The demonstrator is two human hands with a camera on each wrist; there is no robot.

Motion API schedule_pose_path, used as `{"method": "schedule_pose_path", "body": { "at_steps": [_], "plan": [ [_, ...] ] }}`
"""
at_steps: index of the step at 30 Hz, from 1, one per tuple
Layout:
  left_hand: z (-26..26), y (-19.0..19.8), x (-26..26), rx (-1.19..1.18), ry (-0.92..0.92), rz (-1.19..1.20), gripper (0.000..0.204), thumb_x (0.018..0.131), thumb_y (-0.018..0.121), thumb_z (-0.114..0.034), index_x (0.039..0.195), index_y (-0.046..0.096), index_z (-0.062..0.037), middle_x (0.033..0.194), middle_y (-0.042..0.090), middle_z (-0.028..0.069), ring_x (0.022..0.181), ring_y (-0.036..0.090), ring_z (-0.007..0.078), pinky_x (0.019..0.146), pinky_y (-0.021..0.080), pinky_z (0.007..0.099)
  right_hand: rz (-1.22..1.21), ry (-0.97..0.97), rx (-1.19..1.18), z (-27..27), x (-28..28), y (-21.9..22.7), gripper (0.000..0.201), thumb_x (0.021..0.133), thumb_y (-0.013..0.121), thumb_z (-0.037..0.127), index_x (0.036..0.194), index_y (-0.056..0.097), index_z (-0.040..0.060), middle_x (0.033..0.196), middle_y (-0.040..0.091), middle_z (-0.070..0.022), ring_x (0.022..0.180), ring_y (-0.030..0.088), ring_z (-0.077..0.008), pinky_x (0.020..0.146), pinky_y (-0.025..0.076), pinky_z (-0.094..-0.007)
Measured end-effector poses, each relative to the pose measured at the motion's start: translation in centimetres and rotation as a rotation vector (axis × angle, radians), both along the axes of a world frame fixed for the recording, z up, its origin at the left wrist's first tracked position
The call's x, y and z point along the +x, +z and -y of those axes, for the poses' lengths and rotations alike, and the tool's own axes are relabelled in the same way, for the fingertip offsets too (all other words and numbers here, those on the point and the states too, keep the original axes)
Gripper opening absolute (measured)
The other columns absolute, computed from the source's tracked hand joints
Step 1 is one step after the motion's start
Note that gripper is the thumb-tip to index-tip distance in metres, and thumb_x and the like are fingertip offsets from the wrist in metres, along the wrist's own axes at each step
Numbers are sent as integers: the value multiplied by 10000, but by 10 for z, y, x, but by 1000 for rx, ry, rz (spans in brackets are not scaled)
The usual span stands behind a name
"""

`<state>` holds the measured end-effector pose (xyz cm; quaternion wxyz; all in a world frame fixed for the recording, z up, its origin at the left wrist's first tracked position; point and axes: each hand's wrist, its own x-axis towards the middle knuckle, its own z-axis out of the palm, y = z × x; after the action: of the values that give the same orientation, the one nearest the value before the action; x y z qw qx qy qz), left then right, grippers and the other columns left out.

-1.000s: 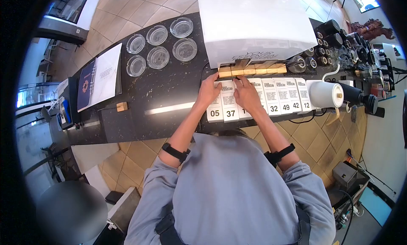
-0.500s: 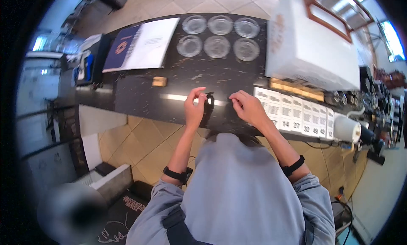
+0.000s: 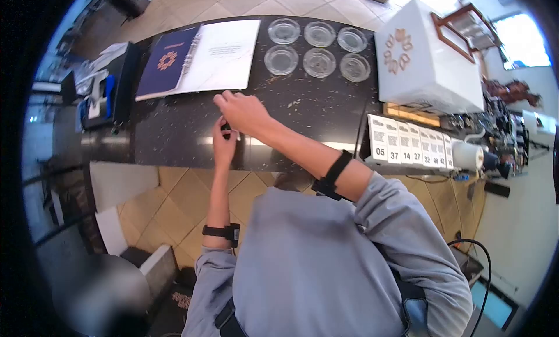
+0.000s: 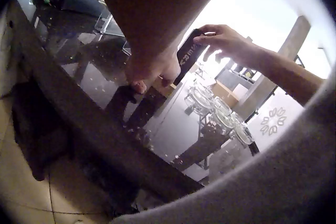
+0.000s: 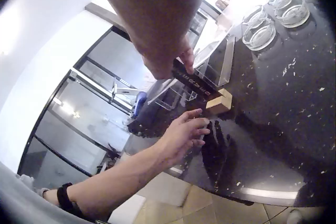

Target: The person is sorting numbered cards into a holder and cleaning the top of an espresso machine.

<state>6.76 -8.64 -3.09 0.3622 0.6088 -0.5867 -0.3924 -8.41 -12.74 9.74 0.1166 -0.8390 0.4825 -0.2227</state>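
Note:
A black plaque with pale lettering [image 5: 194, 82] stands on edge in a small wooden block [image 5: 219, 103] on the dark counter. My right hand [image 3: 243, 113] pinches the plaque at its upper end, thumb and fingers on its sides, best seen in the left wrist view. Beside the block is my left hand [image 5: 184, 136], its fingers loosely spread, fingertips right at the wood. In the head view the right hand reaches across beyond the left hand [image 3: 223, 143], and together they hide most of the plaque and block.
An open ring-bound book [image 3: 224, 57] lies behind the hands. Several glass ashtrays [image 3: 319, 62] stand in two rows to its right. Farther right are a white box [image 3: 416, 63] and a row of numbered white cards [image 3: 407, 142]. A black holder [image 3: 116, 98] stands at the left.
Both hands have left the numbered cards and wooden strip and moved left along the counter to the small block. The right hand has crossed over and now pinches the black plaque.

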Motion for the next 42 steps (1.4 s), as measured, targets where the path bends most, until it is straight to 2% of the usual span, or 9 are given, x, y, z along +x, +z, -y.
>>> {"method": "schedule_pose_path", "body": {
  "at_steps": [7, 11, 13, 17, 19, 25, 33, 37, 42],
  "plan": [
    [15, 24, -19, 53, -195, -19, 266, 903, 621, -86, 1161, 596, -27, 865, 674, 72, 824, 642, 143, 739, 511, 296, 236, -102, 20, -26, -50, 12, 231, 775, 681, 104, 971, 564, 66, 892, 619, -103, 844, 643, -322, 696, 529, -406],
    [7, 56, -84, 208, -496, -142, 294, 932, 603, -118, 1206, 612, -11, 916, 685, 54, 814, 627, 101, 722, 502, 255, 268, -313, 92, -75, -133, 41, 156, 818, 649, 5, 971, 624, 5, 924, 654, -137, 877, 647, -332, 732, 522, -390],
    [0, 61, -128, 108, -644, -241, 295, 924, 590, -116, 1202, 631, -25, 964, 700, 114, 863, 662, 174, 755, 518, 306, 310, -459, 80, -102, -177, 47, 157, 832, 638, -29, 988, 635, -13, 925, 654, -144, 852, 653, -318, 741, 514, -367],
    [-13, 58, -219, -42, -904, -244, 355, 931, 597, -109, 1276, 587, -24, 1068, 688, 105, 879, 642, 143, 772, 515, 275, 225, -712, 51, -139, -249, 64, 165, 856, 594, -14, 1010, 642, 20, 952, 655, -152, 875, 646, -353, 725, 512, -394],
    [-20, 58, -261, -103, -973, -302, 355, 929, 593, -100, 1277, 584, -36, 1160, 667, 126, 932, 656, 195, 795, 522, 295, 171, -759, 24, -147, -277, 60, 146, 870, 586, -4, 1001, 645, 22, 939, 654, -151, 856, 643, -354, 733, 503, -410],
    [-24, 42, -339, 11, -849, -269, 372, 903, 605, -47, 1265, 543, 15, 1176, 653, 166, 1064, 654, 246, 907, 529, 339, 160, -768, 5, -151, -327, 24, 208, 823, 555, -37, 994, 631, 53, 930, 619, -127, 905, 616, -336, 765, 490, -429],
    [-19, 31, -376, 29, -836, -198, 352, 870, 650, -8, 1204, 549, 36, 1138, 655, 169, 1064, 654, 249, 926, 527, 344, 42, -757, -30, -150, -345, 8, 408, 775, 564, -65, 1138, 605, 117, 1050, 593, -107, 925, 614, -316, 729, 519, -421],
    [-21, 26, -387, -13, -762, -164, 327, 847, 673, 11, 1156, 568, 23, 1069, 639, 148, 947, 676, 225, 848, 554, 323, 181, -871, -57, -167, -340, 43, 497, 793, 577, -51, 1247, 582, 151, 1128, 581, -118, 888, 637, -297, 679, 539, -384],
    [-23, 15, -396, 18, -693, -197, 269, 837, 674, 39, 1095, 601, 23, 988, 616, 117, 849, 681, 179, 750, 574, 291, 223, -957, -13, -220, -353, 20, 418, 817, 569, -32, 1201, 606, 128, 1073, 601, -97, 879, 642, -290, 686, 533, -383]
  ]
}}
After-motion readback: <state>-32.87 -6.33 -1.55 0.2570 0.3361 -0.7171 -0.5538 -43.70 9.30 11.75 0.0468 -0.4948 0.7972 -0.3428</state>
